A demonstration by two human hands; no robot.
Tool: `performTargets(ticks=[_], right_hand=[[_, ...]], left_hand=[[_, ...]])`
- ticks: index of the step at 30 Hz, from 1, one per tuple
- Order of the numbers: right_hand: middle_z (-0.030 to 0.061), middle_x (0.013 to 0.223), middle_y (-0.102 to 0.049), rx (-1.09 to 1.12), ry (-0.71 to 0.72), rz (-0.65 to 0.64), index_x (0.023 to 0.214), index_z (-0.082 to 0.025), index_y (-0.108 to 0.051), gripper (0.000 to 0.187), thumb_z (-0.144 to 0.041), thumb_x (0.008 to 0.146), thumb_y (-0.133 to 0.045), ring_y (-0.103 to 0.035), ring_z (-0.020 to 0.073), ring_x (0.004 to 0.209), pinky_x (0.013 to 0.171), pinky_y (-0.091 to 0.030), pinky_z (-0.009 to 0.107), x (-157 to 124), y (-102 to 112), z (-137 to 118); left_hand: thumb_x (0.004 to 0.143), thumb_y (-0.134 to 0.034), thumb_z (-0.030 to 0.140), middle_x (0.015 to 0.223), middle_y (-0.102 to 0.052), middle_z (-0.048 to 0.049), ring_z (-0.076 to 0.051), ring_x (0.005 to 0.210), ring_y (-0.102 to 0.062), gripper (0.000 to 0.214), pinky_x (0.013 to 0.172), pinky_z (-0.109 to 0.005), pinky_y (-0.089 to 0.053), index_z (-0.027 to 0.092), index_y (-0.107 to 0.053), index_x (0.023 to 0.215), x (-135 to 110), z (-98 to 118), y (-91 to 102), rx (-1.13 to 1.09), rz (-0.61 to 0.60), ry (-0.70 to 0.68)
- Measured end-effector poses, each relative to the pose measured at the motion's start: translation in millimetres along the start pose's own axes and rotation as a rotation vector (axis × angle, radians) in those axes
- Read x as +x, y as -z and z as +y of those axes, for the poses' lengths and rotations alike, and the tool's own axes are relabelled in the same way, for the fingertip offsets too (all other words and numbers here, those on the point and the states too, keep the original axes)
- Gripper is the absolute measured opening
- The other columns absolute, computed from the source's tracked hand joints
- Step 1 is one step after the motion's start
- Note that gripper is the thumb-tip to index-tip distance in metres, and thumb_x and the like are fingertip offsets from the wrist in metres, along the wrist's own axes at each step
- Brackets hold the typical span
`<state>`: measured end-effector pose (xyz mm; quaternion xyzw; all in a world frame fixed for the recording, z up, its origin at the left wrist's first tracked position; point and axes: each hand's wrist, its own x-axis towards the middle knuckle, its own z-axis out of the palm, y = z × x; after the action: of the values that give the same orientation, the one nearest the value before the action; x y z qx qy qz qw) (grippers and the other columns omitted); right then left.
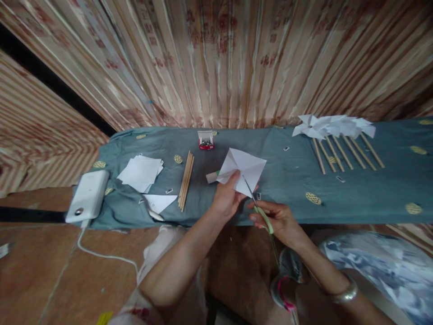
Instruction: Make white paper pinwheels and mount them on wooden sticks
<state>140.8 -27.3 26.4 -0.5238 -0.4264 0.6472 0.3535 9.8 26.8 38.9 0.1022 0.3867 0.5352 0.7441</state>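
My left hand (227,196) grips a creased white paper square (248,164), thumb on top and fingers beneath. In my right hand (275,219) is a pair of scissors (263,218) with light green handles. The blades lie at the lower right part of the paper, pointing in toward its middle. Left of my left hand is a bundle of several wooden sticks (186,180). A small white and green piece (212,177) lies partly under the paper. Behind it stands an open red box (206,142) with small shiny metal pieces.
Several white paper pinwheels (333,126) on sticks lie at the right. A stack of white paper squares (140,174) and a folded paper (160,202) lie left. A white power bank (88,196) with a cable sits on the cloth-covered table's (365,198) left end. A curtain (216,67) hangs behind.
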Motion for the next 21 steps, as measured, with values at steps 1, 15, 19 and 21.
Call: performTargets(ticks=[1, 15, 19, 21], right_hand=[[-0.0046, 0.051, -0.049, -0.008, 0.003, -0.009, 0.077, -0.018, -0.072, 0.045, -0.053, 0.051, -0.083, -0.04, 0.0074, 0.046, 0.044, -0.033, 0.023, 0, 0, 0], [-0.0002, 0.062, -0.062, -0.097, -0.031, -0.127, 0.089, -0.017, -0.071, 0.049, -0.056, 0.06, -0.079, -0.051, 0.0102, 0.056, 0.053, -0.041, 0.023, -14, 32, 3], [0.0007, 0.062, -0.065, -0.078, 0.073, 0.046, 0.091, -0.019, -0.072, 0.048, -0.058, 0.062, -0.078, -0.054, 0.0112, 0.056, 0.055, -0.043, 0.023, -14, 48, -2], [0.0014, 0.065, -0.067, -0.04, 0.124, 0.145, 0.09, -0.02, -0.072, 0.048, -0.059, 0.062, -0.077, -0.055, 0.0116, 0.057, 0.055, -0.044, 0.023, -11, 52, -4]], left_hand=[[0.085, -0.062, 0.018, 0.114, -0.068, -0.0133, -0.025, 0.092, -0.07, 0.032, 0.085, -0.044, -0.057, 0.014, -0.06, 0.116, 0, 0, -0.2, 0.003, -0.001, -0.002], [0.08, -0.064, 0.019, 0.093, -0.072, -0.0101, -0.021, 0.081, -0.069, 0.028, 0.078, -0.038, -0.056, 0.013, -0.063, 0.108, 9, 22, 12.3, 0.034, 0.021, -0.044], [0.067, -0.076, 0.019, 0.089, -0.073, -0.0066, -0.02, 0.077, -0.068, 0.031, 0.075, -0.034, -0.055, 0.015, -0.068, 0.097, 7, 19, 17.5, 0.125, 0.046, -0.118], [0.061, -0.08, 0.02, 0.085, -0.073, -0.0063, -0.02, 0.075, -0.067, 0.029, 0.073, -0.031, -0.053, 0.015, -0.07, 0.087, 6, 14, 19.4, 0.203, 0.036, -0.16]])
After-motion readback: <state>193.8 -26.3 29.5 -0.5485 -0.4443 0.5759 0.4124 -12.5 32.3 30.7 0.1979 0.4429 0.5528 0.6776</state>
